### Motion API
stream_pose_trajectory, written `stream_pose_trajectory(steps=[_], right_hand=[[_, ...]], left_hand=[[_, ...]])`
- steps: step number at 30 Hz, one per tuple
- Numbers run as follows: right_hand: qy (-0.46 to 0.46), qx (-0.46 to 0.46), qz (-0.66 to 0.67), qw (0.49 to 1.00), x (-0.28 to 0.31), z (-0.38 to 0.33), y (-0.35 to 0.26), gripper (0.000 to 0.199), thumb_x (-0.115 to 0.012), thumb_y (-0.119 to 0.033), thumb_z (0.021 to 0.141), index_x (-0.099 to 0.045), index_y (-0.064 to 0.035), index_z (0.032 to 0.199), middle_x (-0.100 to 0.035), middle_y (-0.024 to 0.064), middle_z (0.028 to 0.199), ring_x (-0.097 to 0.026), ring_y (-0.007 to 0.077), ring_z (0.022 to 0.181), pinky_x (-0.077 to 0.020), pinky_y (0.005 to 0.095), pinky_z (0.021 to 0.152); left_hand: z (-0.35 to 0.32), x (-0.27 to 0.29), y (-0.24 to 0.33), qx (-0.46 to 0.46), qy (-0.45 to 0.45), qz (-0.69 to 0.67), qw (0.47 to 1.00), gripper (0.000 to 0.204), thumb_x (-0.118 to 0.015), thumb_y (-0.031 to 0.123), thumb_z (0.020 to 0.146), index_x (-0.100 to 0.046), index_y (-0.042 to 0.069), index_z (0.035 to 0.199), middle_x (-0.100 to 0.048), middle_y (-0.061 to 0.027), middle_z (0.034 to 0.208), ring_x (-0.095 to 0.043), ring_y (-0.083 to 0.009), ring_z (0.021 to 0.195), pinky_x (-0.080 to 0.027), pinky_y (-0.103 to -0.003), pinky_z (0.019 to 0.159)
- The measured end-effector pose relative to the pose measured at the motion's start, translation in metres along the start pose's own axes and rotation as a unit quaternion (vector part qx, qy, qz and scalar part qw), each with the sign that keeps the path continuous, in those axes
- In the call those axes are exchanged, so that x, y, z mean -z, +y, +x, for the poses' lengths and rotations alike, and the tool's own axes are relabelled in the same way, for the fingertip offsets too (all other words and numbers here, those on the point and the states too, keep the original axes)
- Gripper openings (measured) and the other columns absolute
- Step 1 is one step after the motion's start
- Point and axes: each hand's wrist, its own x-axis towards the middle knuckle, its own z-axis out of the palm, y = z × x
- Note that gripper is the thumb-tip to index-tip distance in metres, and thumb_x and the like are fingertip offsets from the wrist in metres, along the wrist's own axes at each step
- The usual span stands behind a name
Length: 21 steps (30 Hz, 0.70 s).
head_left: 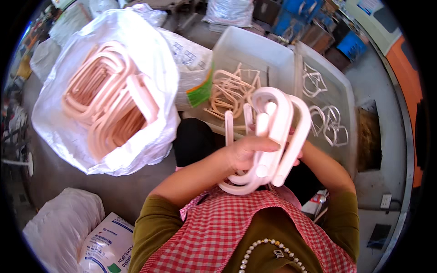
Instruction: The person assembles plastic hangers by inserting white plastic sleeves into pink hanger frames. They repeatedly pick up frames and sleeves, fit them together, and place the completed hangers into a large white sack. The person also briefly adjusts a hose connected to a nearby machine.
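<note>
In front of my chest I hold a small bundle of pale pink plastic loops (pixel 274 157), long rounded bars bent into hooks at their ends. My left hand (pixel 246 152) is closed around the bundle from the left, its thumb lying across the front bars. On the other side, my right hand (pixel 298 154) is mostly hidden behind the loops; a few fingertips show at their right edge. To the left stands a large white woven bag (pixel 157 82), open at the top, with many similar pink loops (pixel 102 86) stacked inside.
Beyond my hands, a translucent plastic bin (pixel 255 43) holds thin peach-coloured plastic scraps (pixel 232 88). Beside it, another bin (pixel 339 82) holds white thin scraps (pixel 330 125). Filled bags (pixel 68 218) lie at the lower left. An orange and grey machine (pixel 403 82) borders the right.
</note>
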Motion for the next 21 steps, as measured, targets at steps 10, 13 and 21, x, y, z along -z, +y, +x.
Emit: stream_pose_trajectory(steps=[10, 13, 21], right_hand=[[0.024, 0.028, 0.023, 0.999, 0.024, -0.009, -0.053, 0.041, -0.060, -0.020, 0.085, -0.047, -0.0070, 0.123, -0.051, 0.0095, 0.122, -0.048, 0.0194, 0.112, -0.0367, 0.0323, 0.096], [0.072, 0.074, 0.055, 0.993, 0.034, -0.002, -0.073, 0.043, -0.060, -0.020, 0.086, -0.046, -0.0066, 0.125, -0.050, 0.0095, 0.124, -0.046, 0.0190, 0.114, -0.0356, 0.0320, 0.098], [0.259, 0.233, 0.214, 0.913, 0.068, 0.066, -0.122, 0.049, -0.060, -0.022, 0.087, -0.043, -0.0058, 0.130, -0.048, 0.0094, 0.128, -0.043, 0.0180, 0.119, -0.0327, 0.0313, 0.101]], left_hand=[[0.001, -0.075, 0.000, -0.018, -0.051, 0.094, 0.994, 0.052, -0.063, 0.013, 0.079, -0.046, -0.001, 0.126, -0.057, -0.0193, 0.115, -0.057, -0.0267, 0.107, -0.047, -0.038, 0.090], [-0.004, -0.106, 0.015, -0.070, 0.005, 0.185, 0.980, 0.052, -0.061, 0.012, 0.076, -0.047, -0.002, 0.124, -0.060, -0.0157, 0.106, -0.058, -0.0236, 0.101, -0.047, -0.035, 0.087], [-0.037, -0.186, 0.058, -0.215, 0.073, 0.295, 0.928, 0.031, -0.059, 0.006, 0.078, -0.058, -0.004, 0.107, -0.064, -0.0151, 0.100, -0.063, -0.0241, 0.094, -0.052, -0.035, 0.080]])
